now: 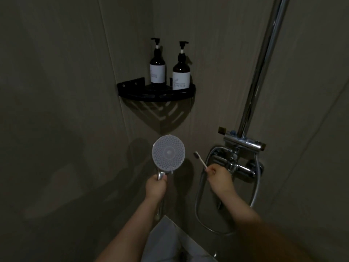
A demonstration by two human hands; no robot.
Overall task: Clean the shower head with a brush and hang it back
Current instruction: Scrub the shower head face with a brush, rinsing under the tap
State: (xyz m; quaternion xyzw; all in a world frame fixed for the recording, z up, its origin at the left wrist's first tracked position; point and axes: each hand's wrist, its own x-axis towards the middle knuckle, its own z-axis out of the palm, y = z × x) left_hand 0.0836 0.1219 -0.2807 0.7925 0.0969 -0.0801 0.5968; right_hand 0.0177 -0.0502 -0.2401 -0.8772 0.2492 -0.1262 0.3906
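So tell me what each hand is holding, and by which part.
Left hand grips the shower head by its handle. Right hand pinches the brush at the handle's lower end.

I'm gripping the shower head (pixel 168 152) by its glossy chrome handle, its face looking like matt pale plastic; my brush (pixel 200 160) seems smooth plastic. The corner shelf (pixel 156 95) is showing matt black.

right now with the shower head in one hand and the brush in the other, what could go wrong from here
1. The left hand grips only the handle of the shower head; scrubbing pressure could twist it or make it slip.
2. The right hand pinches the toothbrush at its very end, so control may be weak and it could drop.
3. The hose loops near the right arm and could snag.
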